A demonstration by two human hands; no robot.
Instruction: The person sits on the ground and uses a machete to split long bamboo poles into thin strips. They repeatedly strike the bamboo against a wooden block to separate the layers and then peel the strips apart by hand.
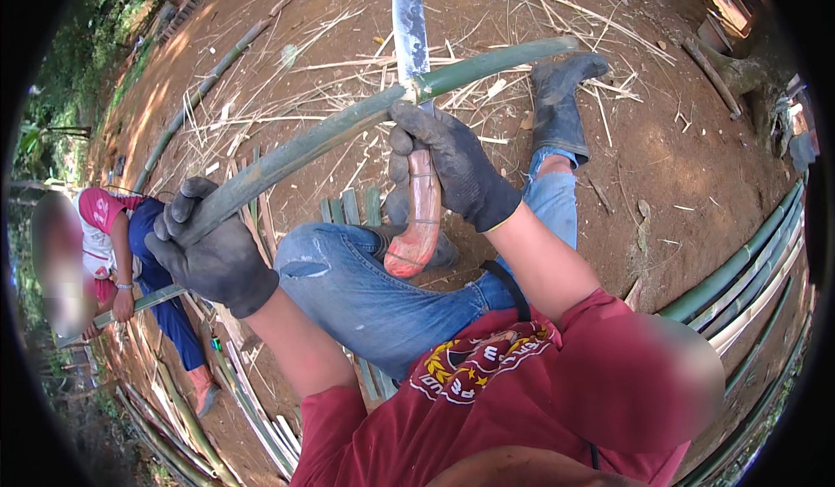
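Observation:
A split length of green bamboo [304,150] slants across in front of me, from lower left to upper right. My left hand [213,256], in a dark work glove, is closed round its lower left end. In the same kind of glove, my right hand [457,161] grips a machete [410,39] where the blade meets the handle. The worn blade points away from me and crosses the bamboo, which hides part of it. Below my fingers hangs the reddish-brown wooden handle [416,226], above my bent knee in torn jeans.
Bamboo shavings [348,61] litter the brown dirt ground. A long pole [200,91] lies at far left, and bamboo poles [739,265] are stacked at right. Split strips [252,400] lie at lower left. Another person [113,235] sits at left with a bamboo strip.

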